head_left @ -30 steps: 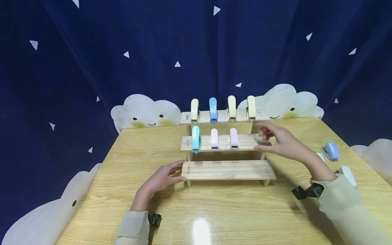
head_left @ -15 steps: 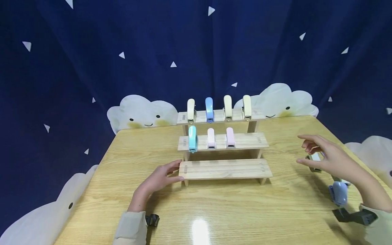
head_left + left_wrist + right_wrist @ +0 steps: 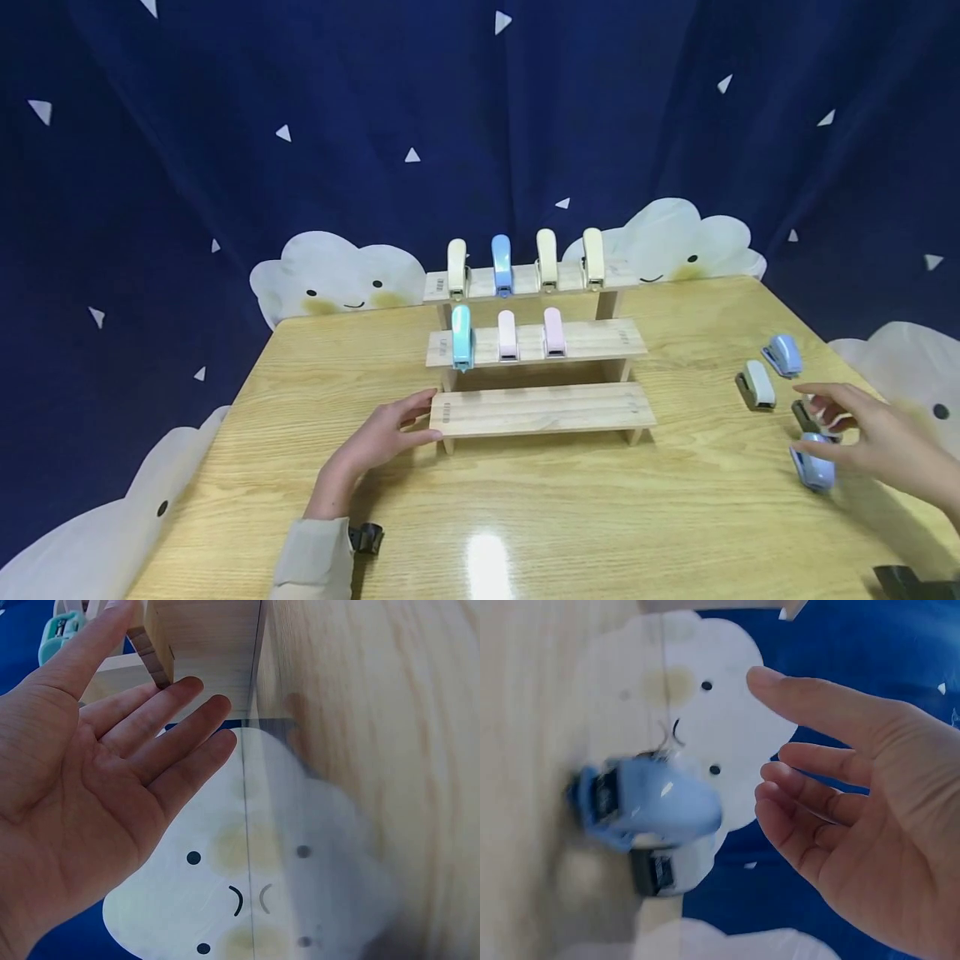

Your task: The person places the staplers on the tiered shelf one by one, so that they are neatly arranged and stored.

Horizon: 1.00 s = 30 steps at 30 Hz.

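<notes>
My left hand [image 3: 387, 437] rests at the left end of the lowest tier of a three-tier wooden rack [image 3: 540, 412]. Its thumb lies at the front corner and its fingers at the back; in the left wrist view the fingers are straight beside the board end [image 3: 154, 652]. Over the right side of the table is my right hand [image 3: 877, 437], thumb and fingers parted around nothing. Nearest to it is a light blue stapler [image 3: 816, 468], overlapped by the thumb, also large in the right wrist view [image 3: 667, 799]. A partly hidden white stapler [image 3: 694, 866] lies behind that one.
On the middle tier stand a turquoise stapler [image 3: 462, 337] and two pale pink staplers, one [image 3: 554, 332] at right. The top tier bears a blue stapler [image 3: 502, 265] and several cream ones. Another white stapler [image 3: 759, 385] and light blue stapler [image 3: 783, 355] lie farther back.
My right hand has moved from the middle tier's right end out to the right, down toward the loose staplers. The left hand stays at the lowest tier. The view has shifted slightly right.
</notes>
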Each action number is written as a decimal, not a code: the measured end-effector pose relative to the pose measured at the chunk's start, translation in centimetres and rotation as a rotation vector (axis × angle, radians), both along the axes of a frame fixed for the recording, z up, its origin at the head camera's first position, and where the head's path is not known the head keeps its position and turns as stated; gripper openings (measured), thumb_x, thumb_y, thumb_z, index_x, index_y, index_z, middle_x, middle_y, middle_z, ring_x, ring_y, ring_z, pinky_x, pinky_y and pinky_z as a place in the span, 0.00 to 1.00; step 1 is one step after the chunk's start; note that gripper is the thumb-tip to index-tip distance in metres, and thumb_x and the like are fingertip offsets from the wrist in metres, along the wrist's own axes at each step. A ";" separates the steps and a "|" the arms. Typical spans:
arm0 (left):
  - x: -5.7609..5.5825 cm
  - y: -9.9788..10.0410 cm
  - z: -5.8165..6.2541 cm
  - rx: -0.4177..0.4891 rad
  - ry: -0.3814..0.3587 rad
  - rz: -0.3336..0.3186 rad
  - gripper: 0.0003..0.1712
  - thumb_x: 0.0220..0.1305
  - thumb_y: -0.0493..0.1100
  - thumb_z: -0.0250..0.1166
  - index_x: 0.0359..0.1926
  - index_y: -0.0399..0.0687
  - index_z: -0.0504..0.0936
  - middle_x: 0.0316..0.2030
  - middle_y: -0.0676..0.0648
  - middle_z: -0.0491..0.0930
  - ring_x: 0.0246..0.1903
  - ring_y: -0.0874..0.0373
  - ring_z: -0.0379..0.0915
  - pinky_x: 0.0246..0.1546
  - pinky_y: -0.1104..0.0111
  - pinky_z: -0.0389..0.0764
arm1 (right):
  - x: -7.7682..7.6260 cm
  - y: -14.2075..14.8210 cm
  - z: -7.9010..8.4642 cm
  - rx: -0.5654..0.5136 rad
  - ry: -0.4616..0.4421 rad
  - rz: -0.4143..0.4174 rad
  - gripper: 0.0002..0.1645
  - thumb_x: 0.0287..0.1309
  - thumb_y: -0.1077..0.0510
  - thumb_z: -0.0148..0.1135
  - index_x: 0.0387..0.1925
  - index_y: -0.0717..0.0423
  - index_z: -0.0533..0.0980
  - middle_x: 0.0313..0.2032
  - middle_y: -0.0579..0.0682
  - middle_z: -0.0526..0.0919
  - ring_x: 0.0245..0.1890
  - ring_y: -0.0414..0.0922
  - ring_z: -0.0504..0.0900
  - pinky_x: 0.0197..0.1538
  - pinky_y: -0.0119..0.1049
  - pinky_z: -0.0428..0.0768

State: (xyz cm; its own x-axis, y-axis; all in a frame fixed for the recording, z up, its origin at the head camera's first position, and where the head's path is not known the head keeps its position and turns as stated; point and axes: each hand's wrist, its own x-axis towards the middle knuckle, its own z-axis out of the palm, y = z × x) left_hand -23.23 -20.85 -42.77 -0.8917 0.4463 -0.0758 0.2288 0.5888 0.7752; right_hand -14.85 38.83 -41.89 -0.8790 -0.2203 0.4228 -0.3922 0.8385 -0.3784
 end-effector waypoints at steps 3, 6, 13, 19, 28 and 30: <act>0.0 -0.1 -0.1 0.000 0.008 -0.002 0.45 0.62 0.53 0.67 0.74 0.44 0.59 0.70 0.39 0.67 0.68 0.41 0.66 0.69 0.50 0.69 | 0.4 0.8 -0.8 0.048 -0.014 -0.038 0.44 0.27 0.64 0.83 0.51 0.71 0.71 0.33 0.32 0.71 0.32 0.19 0.64 0.29 0.15 0.70; -0.1 -0.1 -0.2 0.004 0.011 -0.009 0.44 0.63 0.53 0.67 0.74 0.43 0.59 0.70 0.38 0.67 0.68 0.41 0.66 0.69 0.50 0.69 | 1.0 1.4 -1.6 0.075 -0.051 -0.068 0.44 0.27 0.63 0.83 0.51 0.71 0.71 0.30 0.40 0.71 0.31 0.19 0.63 0.27 0.17 0.69; -0.1 -0.2 -0.3 0.006 0.012 -0.012 0.44 0.63 0.53 0.67 0.74 0.44 0.59 0.70 0.38 0.66 0.68 0.40 0.65 0.69 0.50 0.69 | 1.8 2.4 -3.2 0.028 -0.072 -0.033 0.40 0.26 0.66 0.82 0.47 0.63 0.72 0.31 0.33 0.69 0.29 0.22 0.65 0.25 0.22 0.70; 0.0 -0.2 -0.2 0.000 0.019 -0.017 0.44 0.63 0.52 0.67 0.74 0.43 0.59 0.69 0.37 0.67 0.68 0.40 0.66 0.69 0.50 0.70 | 2.3 2.8 -4.3 0.022 -0.064 0.022 0.43 0.24 0.68 0.81 0.50 0.58 0.72 0.32 0.27 0.68 0.30 0.21 0.66 0.25 0.20 0.70; -0.1 -0.2 -0.3 0.001 0.016 -0.021 0.45 0.63 0.54 0.66 0.74 0.44 0.58 0.70 0.37 0.65 0.68 0.40 0.65 0.69 0.50 0.69 | 2.2 2.6 -4.7 0.086 0.048 0.031 0.45 0.15 0.68 0.82 0.46 0.62 0.71 0.31 0.27 0.66 0.32 0.20 0.63 0.28 0.13 0.66; -0.1 -0.2 -0.3 -0.003 0.017 -0.022 0.45 0.63 0.54 0.66 0.75 0.44 0.58 0.71 0.37 0.64 0.68 0.40 0.65 0.69 0.50 0.69 | 2.1 2.6 -4.7 0.081 0.069 0.045 0.46 0.13 0.69 0.82 0.45 0.63 0.71 0.31 0.27 0.66 0.32 0.20 0.64 0.28 0.13 0.66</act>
State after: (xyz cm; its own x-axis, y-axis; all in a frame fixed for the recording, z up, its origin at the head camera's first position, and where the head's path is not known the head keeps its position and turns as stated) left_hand -23.31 -21.08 -43.02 -0.8828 0.4655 -0.0621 0.2546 0.5855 0.7696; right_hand -12.77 41.45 -46.61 -0.8370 -0.2944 0.4612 -0.4525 0.8463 -0.2810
